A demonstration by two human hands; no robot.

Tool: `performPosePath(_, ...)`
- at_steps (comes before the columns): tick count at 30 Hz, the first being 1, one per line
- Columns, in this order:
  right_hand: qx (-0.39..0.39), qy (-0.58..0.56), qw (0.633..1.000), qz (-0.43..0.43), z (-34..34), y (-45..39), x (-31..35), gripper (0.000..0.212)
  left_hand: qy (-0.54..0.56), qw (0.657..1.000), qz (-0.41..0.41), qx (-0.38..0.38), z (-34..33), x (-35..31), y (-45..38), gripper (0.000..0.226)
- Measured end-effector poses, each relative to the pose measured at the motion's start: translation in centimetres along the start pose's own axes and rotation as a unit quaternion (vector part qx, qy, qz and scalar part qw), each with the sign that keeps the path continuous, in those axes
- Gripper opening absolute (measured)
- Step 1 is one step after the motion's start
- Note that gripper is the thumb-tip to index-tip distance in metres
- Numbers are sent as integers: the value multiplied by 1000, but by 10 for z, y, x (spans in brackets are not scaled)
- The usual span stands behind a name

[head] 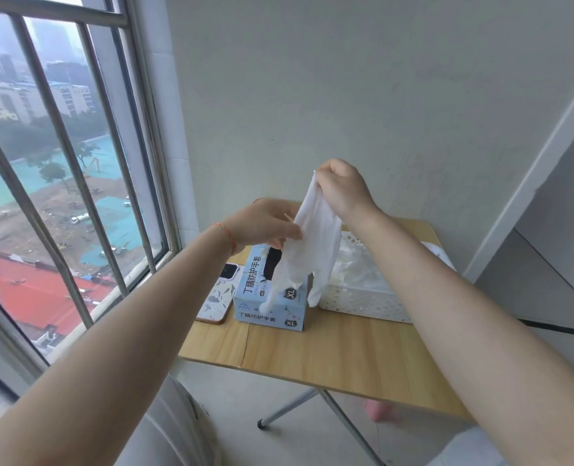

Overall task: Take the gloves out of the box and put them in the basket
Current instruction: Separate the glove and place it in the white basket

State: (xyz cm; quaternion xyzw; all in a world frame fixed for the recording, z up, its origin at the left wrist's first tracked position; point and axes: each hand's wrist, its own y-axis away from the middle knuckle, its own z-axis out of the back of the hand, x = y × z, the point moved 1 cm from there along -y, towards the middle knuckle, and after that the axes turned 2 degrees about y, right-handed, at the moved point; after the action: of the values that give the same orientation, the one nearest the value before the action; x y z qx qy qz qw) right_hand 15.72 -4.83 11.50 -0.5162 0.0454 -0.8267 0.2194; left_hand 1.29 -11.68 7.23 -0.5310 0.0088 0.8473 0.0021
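Observation:
A light-blue glove box (272,297) marked XL stands on a small wooden table (329,358), its top slot open. Above it hangs a white glove (315,243), lifted clear of the slot, its fingers dangling over the box's right end. My right hand (342,190) pinches the glove's top end high in the air. My left hand (265,223) pinches the glove's left edge lower down, just above the box. To the right of the box stands a white perforated basket (362,302) with several white gloves (356,267) lying in it.
A phone (220,294) in a patterned case lies left of the box near the table's left edge. A barred window (63,169) fills the left side, a plain wall stands behind the table. A black cable (561,327) runs off to the right.

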Motion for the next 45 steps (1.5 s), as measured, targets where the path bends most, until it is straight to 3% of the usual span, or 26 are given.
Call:
performPosePath(6, -15, 16, 1000, -9, -3, -2, 0, 15, 218, 975, 18, -23, 2, 15, 1, 30)
performPosePath(9, 7, 18, 1000, 4, -11, -1, 3, 11, 145, 989, -22, 11, -1, 18, 2, 47)
performPosePath(14, 3, 16, 1000, 9, -20, -5, 3, 9, 39, 996, -47, -60, -5, 27, -4, 24)
performPosePath(19, -43, 18, 999, -15, -12, -11, -13, 12, 124, 985, 44, -111, 12, 46, -5, 8)
performPosePath(25, -49, 28, 997, -59, -7, -13, -37, 27, 232, 954, 73, -175, 11, 54, -16, 18)
performPosePath(31, -30, 25, 992, -119, 20, -9, -73, 24, 197, 965, 89, -150, -13, 37, -45, 24)
performPosePath(34, -44, -1, 985, -167, 44, -8, -100, 23, 229, 965, 95, -83, -31, 27, -68, 40)
performPosePath(37, -63, -10, 978, -199, 68, -6, -125, 16, 151, 985, 81, 36, -46, 14, -87, 34)
performPosePath(39, -69, -13, 973, -221, 83, -6, -142, 19, 118, 987, 92, 58, -58, 4, -102, 32)
performPosePath(45, -63, 38, 959, -275, 121, -2, -187, 18, -60, 991, 67, -98, -103, -9, -153, 23)
